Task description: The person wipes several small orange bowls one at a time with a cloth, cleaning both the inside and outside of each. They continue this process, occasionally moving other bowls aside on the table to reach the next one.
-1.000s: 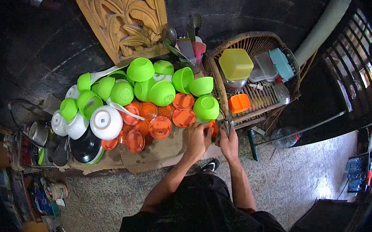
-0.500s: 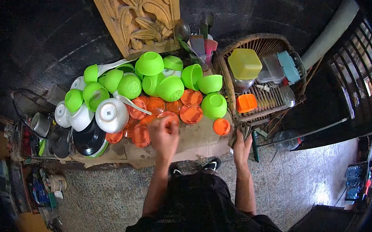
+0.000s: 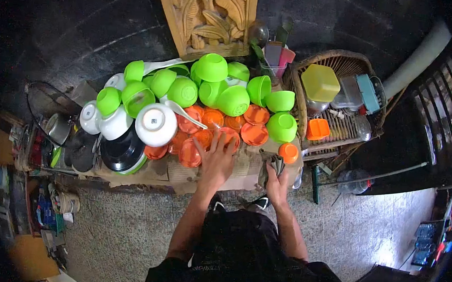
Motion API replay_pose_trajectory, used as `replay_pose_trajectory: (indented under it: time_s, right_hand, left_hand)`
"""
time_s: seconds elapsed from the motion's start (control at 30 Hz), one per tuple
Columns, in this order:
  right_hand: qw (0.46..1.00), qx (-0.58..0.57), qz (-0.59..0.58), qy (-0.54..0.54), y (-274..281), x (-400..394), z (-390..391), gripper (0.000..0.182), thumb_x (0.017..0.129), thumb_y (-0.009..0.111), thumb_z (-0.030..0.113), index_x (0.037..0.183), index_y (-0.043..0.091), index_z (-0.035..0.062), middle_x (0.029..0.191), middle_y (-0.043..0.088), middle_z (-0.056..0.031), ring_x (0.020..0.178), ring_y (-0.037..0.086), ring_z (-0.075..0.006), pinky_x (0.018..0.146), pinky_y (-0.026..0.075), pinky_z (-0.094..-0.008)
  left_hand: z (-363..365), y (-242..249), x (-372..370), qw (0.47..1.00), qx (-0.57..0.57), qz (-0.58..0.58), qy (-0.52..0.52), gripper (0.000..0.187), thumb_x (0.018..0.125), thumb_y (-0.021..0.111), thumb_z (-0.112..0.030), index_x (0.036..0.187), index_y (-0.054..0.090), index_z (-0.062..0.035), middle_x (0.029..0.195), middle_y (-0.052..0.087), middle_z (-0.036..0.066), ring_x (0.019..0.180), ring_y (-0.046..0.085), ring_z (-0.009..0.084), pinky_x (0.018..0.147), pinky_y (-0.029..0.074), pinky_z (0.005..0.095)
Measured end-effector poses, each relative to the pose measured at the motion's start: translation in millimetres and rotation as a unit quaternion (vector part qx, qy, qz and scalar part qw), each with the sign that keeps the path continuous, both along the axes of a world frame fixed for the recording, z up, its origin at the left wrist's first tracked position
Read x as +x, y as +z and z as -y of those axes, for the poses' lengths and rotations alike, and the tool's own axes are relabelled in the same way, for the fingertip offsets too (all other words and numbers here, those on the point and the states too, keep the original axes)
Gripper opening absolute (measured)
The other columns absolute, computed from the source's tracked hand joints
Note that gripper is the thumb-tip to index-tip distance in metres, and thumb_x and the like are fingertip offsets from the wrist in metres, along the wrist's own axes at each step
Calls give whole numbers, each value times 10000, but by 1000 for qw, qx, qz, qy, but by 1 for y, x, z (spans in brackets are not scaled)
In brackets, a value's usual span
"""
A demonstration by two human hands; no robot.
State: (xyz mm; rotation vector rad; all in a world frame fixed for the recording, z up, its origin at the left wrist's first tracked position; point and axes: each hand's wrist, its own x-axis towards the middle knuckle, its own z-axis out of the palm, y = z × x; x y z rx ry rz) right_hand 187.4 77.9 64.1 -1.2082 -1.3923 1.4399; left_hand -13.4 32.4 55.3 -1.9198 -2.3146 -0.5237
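My left hand (image 3: 217, 164) is spread with its fingertips at the front of the orange lids (image 3: 190, 153) on the cardboard-covered table (image 3: 239, 174). In my right hand (image 3: 277, 184) is a bunched grey-brown cloth (image 3: 272, 163), just left of a small orange cup (image 3: 288, 152). Green bowls (image 3: 233, 100) are piled behind the lids, most of them upside down. To the left, an overturned white bowl (image 3: 156, 125) has a white spoon (image 3: 183, 112) beside it, and a black bowl (image 3: 123, 152) lies in front.
A wicker basket (image 3: 298, 101) at the right holds a yellow container (image 3: 320, 83), clear and blue boxes and an orange cup. Utensils stand in a holder behind. A carved wooden panel (image 3: 208, 19) leans at the wall. A metal pot (image 3: 58, 128) is at far left.
My left hand has opened from a closed shape over the lids. My right hand has moved left with the cloth, away from the basket's front. The camera view has shifted.
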Motion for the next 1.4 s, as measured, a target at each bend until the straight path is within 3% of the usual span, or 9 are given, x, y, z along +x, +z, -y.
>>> replay_pose_trajectory:
  time_s: [0.07, 0.17, 0.37, 0.43, 0.53, 0.63, 0.87, 0.97, 1.4]
  right_hand:
    - [1000, -18, -6, -9, -9, -1, 3, 258, 1019, 608, 104, 1241, 612, -27, 1042, 680, -57, 926, 603, -139, 809, 511, -314]
    - [999, -32, -9, -27, -9, -3, 8, 243, 1024, 608, 119, 1220, 620, -24, 1026, 677, -54, 910, 599, -134, 789, 507, -310]
    - [998, 1, -9, -61, 0, -1, 16, 253, 1038, 611, 173, 1193, 638, -26, 1026, 683, -57, 937, 602, -147, 836, 503, -322]
    - [997, 1, 2, -72, 2, 0, 17, 261, 1042, 609, 187, 1191, 641, -26, 1031, 687, -58, 952, 604, -152, 860, 502, -329]
    - [996, 3, -10, -84, -2, 1, 18, 274, 1048, 603, 205, 1194, 644, -24, 1055, 689, -56, 984, 604, -160, 900, 496, -338]
    - [997, 29, -7, -76, 3, 1, 17, 282, 1050, 602, 207, 1203, 643, -26, 1089, 691, -64, 1000, 604, -165, 915, 495, -341]
    - [997, -32, 15, -75, 4, -2, 17, 320, 1051, 600, 219, 1236, 636, -39, 1143, 690, -74, 1036, 596, -171, 934, 487, -345]
    - [996, -46, -26, -70, -17, -3, 13, 342, 1052, 603, 245, 1235, 641, -42, 1141, 695, -83, 1037, 601, -176, 930, 486, -351]
    - [998, -22, -3, -53, -8, -19, 20, 308, 1035, 626, 241, 1144, 682, -41, 1021, 705, -89, 960, 615, -182, 870, 502, -367]
  left_hand:
    - [-6, -2, -5, 1000, -17, -2, -7, 534, 930, 736, -313, 1425, 611, -152, 1502, 521, 151, 1506, 405, 294, 1143, 121, 821]
    - [-14, -1, -12, 999, -9, 29, -26, 433, 940, 695, -259, 1349, 657, -121, 1452, 576, 194, 1438, 492, 343, 1150, 127, 832]
    - [-27, -6, -22, 994, 86, -52, -42, 365, 977, 644, -214, 1304, 658, -51, 1313, 688, 208, 1263, 653, 330, 1190, 261, 681]
    - [-28, -4, -28, 987, 152, -24, -51, 334, 995, 634, -200, 1270, 647, -11, 1164, 751, 187, 1123, 724, 287, 1159, 370, 565]
    - [-30, -8, -41, 993, 114, -6, -27, 298, 1001, 639, -175, 1248, 636, -9, 992, 778, 158, 959, 759, 271, 1108, 445, 495]
    - [-27, -2, -43, 982, 185, 22, -32, 254, 982, 665, -127, 1216, 628, -35, 793, 741, 148, 797, 731, 334, 1035, 504, 509]
    - [2, 43, -59, 975, 220, 15, 12, 345, 967, 669, -95, 1296, 614, -7, 1020, 780, 155, 938, 753, 290, 1085, 476, 491]
    - [15, 34, -74, 970, 236, 49, 38, 466, 964, 651, -63, 1419, 575, 0, 1410, 670, 133, 1263, 665, 276, 1114, 451, 502]
    - [35, -14, -73, 978, 171, 34, 110, 516, 987, 643, -142, 1469, 515, -8, 1500, 557, 191, 1454, 463, 396, 1201, 341, 557]
